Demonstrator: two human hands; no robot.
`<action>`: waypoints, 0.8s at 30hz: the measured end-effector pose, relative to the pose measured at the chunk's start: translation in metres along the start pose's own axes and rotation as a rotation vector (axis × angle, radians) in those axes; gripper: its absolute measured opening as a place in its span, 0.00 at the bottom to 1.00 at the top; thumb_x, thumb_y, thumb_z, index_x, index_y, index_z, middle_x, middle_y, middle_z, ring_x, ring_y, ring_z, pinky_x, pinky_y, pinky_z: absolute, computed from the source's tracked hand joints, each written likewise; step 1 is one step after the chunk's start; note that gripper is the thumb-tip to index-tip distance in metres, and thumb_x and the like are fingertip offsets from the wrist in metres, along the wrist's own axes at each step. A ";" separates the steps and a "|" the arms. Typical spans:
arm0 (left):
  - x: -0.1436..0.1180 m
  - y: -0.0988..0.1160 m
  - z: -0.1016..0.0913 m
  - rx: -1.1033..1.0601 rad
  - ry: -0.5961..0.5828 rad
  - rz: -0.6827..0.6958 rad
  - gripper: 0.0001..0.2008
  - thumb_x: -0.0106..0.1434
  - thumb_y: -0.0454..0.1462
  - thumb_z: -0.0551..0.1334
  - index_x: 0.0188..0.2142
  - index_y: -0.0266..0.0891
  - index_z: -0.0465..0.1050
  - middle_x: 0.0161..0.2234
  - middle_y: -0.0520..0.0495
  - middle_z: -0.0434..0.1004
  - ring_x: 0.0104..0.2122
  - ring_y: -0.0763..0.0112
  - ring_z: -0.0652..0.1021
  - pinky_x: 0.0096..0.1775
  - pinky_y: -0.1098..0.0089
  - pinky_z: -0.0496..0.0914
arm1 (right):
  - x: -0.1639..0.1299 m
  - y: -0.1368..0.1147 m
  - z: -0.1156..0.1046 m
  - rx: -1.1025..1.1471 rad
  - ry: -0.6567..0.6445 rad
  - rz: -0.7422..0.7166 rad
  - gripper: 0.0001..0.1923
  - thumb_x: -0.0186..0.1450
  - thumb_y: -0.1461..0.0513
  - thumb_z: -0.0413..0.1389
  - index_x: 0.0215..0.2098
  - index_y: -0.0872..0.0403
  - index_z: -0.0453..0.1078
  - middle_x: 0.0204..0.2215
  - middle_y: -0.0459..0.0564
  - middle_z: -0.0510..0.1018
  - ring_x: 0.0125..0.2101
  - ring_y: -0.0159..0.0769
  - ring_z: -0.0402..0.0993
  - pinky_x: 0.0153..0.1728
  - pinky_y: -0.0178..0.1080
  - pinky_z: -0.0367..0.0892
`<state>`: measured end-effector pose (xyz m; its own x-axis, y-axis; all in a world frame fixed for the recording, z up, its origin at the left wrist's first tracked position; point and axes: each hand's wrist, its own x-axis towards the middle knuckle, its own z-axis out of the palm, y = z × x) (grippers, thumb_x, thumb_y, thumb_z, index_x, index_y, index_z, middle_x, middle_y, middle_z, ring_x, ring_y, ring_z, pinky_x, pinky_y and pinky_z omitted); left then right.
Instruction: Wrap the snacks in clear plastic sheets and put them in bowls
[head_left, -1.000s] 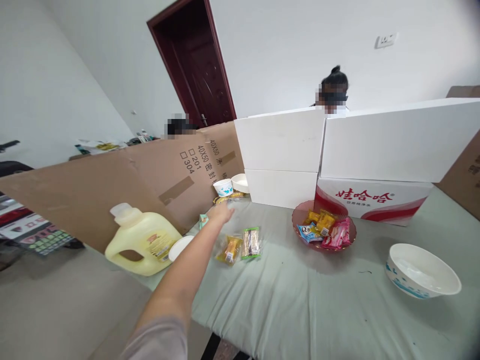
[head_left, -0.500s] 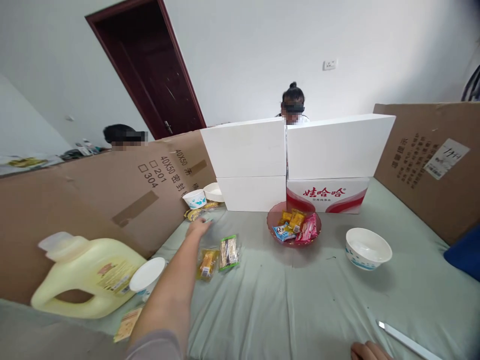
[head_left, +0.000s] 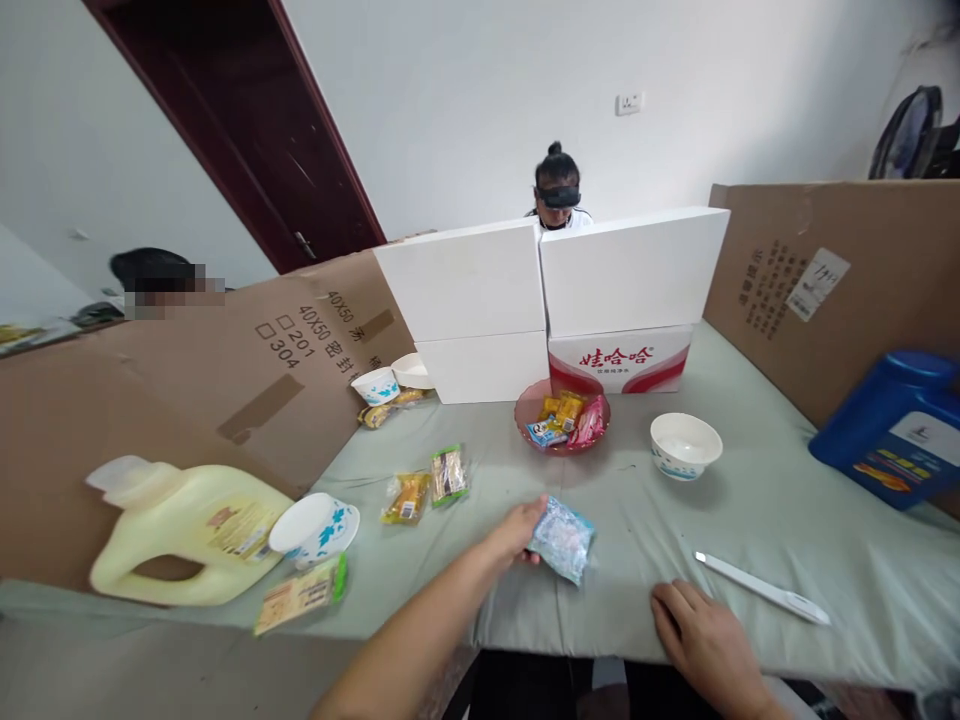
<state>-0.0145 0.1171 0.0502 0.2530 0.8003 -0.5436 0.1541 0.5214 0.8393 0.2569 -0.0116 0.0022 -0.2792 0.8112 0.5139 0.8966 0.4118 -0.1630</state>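
My left hand [head_left: 523,532] is closed on the near left edge of a pale blue snack packet [head_left: 564,540], just above the cloth at the front middle of the table. The packet's print is too blurred to read. Resting on the cloth by the front edge, my right hand [head_left: 701,632] has its fingers loosely bent and slightly apart, with nothing in them. A white tweezer-like tool [head_left: 763,588] lies just beyond it. Beyond my left hand stands a pink glass bowl [head_left: 525,425] with several wrapped snacks.
Left are a yellow jug [head_left: 225,540], a tipped paper bowl [head_left: 319,530] and snack packets [head_left: 407,498]. A paper bowl [head_left: 686,447] and a blue bottle [head_left: 892,430] stand right. White boxes [head_left: 480,365] and cardboard [head_left: 172,400] wall the table; a person [head_left: 559,185] sits behind.
My left hand has come from the far left bowls to the front middle, now with the blue packet in it. The view has shifted, showing more of my right hand and the blue bottle.
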 end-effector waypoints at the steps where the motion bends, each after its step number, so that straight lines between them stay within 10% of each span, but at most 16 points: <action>1: -0.002 -0.005 0.011 0.043 0.053 0.051 0.20 0.58 0.54 0.62 0.32 0.38 0.68 0.25 0.51 0.74 0.26 0.68 0.77 0.26 0.73 0.69 | 0.000 -0.001 -0.001 0.005 -0.014 0.008 0.11 0.70 0.61 0.46 0.33 0.52 0.68 0.25 0.46 0.72 0.26 0.33 0.70 0.30 0.36 0.60; 7: -0.030 -0.032 0.031 0.660 0.513 0.744 0.16 0.61 0.41 0.60 0.48 0.38 0.69 0.48 0.38 0.70 0.50 0.53 0.71 0.52 0.52 0.65 | -0.001 0.001 -0.010 0.117 -0.021 0.067 0.11 0.70 0.61 0.46 0.35 0.51 0.69 0.28 0.47 0.73 0.29 0.34 0.71 0.32 0.36 0.62; 10: -0.044 -0.053 0.026 0.930 0.417 1.019 0.15 0.63 0.39 0.59 0.50 0.41 0.69 0.50 0.39 0.69 0.52 0.54 0.69 0.54 0.50 0.65 | -0.006 0.021 -0.017 0.059 0.133 0.178 0.10 0.68 0.59 0.48 0.39 0.51 0.70 0.36 0.52 0.75 0.39 0.41 0.71 0.42 0.42 0.64; 16: -0.046 -0.071 0.019 0.840 0.368 1.055 0.15 0.63 0.36 0.60 0.50 0.43 0.69 0.50 0.41 0.69 0.52 0.59 0.71 0.52 0.55 0.70 | 0.003 0.049 -0.024 -0.254 -0.008 0.419 0.10 0.66 0.62 0.49 0.40 0.52 0.72 0.33 0.54 0.75 0.36 0.46 0.71 0.39 0.47 0.62; 24: -0.038 -0.074 0.021 0.621 0.376 0.983 0.13 0.57 0.33 0.63 0.42 0.40 0.66 0.44 0.44 0.71 0.47 0.62 0.73 0.48 0.58 0.71 | 0.108 -0.070 -0.026 0.026 -0.412 0.001 0.10 0.66 0.64 0.51 0.45 0.49 0.70 0.39 0.50 0.73 0.34 0.36 0.74 0.29 0.34 0.59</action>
<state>-0.0156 0.0420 0.0092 0.2429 0.8632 0.4426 0.5091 -0.5018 0.6993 0.1731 0.0363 0.0910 -0.3969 0.9080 0.1344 0.8896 0.4166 -0.1875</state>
